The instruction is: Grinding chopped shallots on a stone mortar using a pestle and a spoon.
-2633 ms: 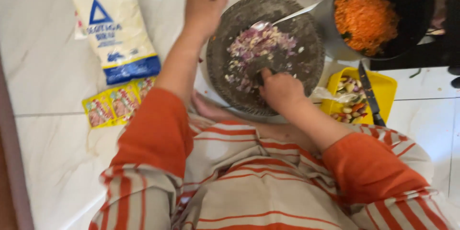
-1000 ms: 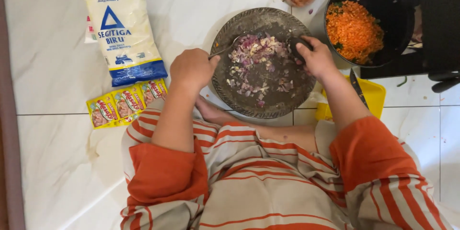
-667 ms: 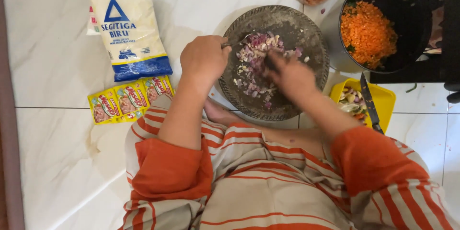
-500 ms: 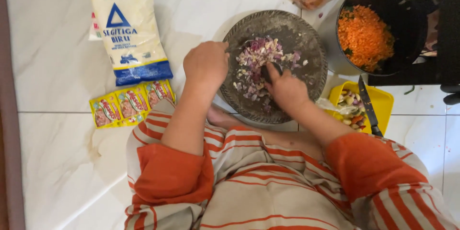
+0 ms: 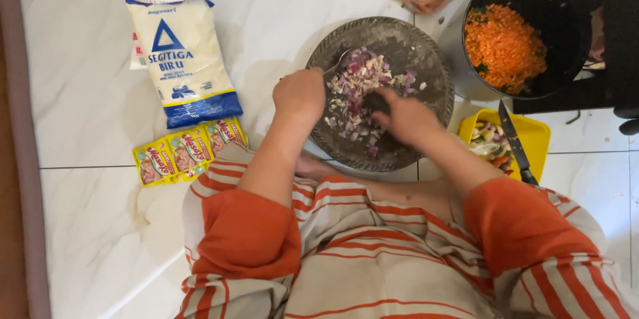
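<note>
Dark pestle (image 5: 377, 101) in closed right grip (image 5: 406, 119); spoon (image 5: 335, 66) in left grip (image 5: 299, 95).

floor (image 5: 86, 226): white tile | on it: stone mortar (image 5: 426, 59), flour bag (image 5: 183, 66), sachets (image 5: 186, 153), pot (image 5: 579, 26)

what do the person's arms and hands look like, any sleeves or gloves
Both hands, left hand and right hand, are bare, with no gloves. The forearms are uncovered; plain orange sleeves end near the elbows, over a garment striped cream and orange.

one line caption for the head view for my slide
Left hand holds a spoon and right hand presses a dark pestle into chopped shallots on a stone mortar.
</note>
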